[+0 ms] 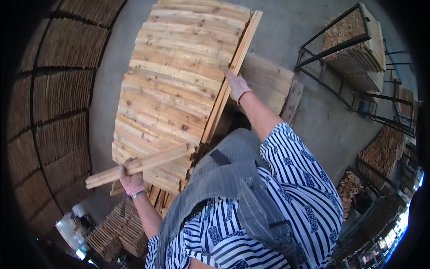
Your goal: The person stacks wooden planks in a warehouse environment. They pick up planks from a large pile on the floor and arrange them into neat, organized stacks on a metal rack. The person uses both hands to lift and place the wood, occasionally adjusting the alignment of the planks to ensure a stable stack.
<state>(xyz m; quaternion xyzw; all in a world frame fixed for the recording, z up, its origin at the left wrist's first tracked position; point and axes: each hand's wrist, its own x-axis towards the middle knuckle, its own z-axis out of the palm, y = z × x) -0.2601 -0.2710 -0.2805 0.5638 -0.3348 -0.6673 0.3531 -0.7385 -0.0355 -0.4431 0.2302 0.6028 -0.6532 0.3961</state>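
Observation:
My left hand point(132, 183), in a pale pink glove, is closed around wooden boards point(148, 162), apparently two laid together. They slant across the near left corner of a wide layer of light, knotty planks point(174, 85). To the right, my gloved right hand point(238, 86) grips a long wooden strip point(244, 45) that runs along the right edge of that layer. Its thumb side rests at the plank ends; some fingers are hidden behind the strip.
Dark racks of stacked wood point(62, 85) line the left side. A black metal frame point(333, 47) with a wood stack stands at the far right. Beside the planks, a low wooden board surface point(268, 78) lies at right. More wood bundles point(116, 228) sit at the lower left.

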